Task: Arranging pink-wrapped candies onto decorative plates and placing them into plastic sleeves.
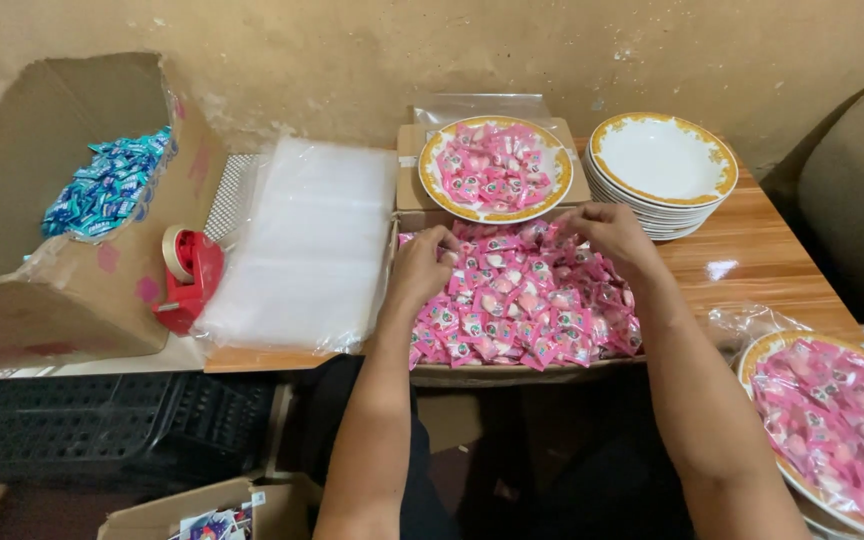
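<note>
A heap of small pink wrapped candies (527, 305) fills a shallow cardboard tray (512, 372) right in front of me. My left hand (422, 262) rests at the heap's far left, fingers curled into the candies. My right hand (607, 232) reaches into the heap's far right corner, fingers bent down among the wrappers. Whether either hand pinches a candy is hidden by the fingers. Just behind the heap stands a gold-rimmed plate (432, 170) loaded with the same pink candies.
A stack of empty gold-rimmed white plates (664, 160) stands at the back right. Another plate of pink candies (762, 352), in a clear bag, lies at the near right. Clear plastic bags (302, 245), a red tape dispenser (190, 275) and a carton with blue candies (107, 185) are at the left.
</note>
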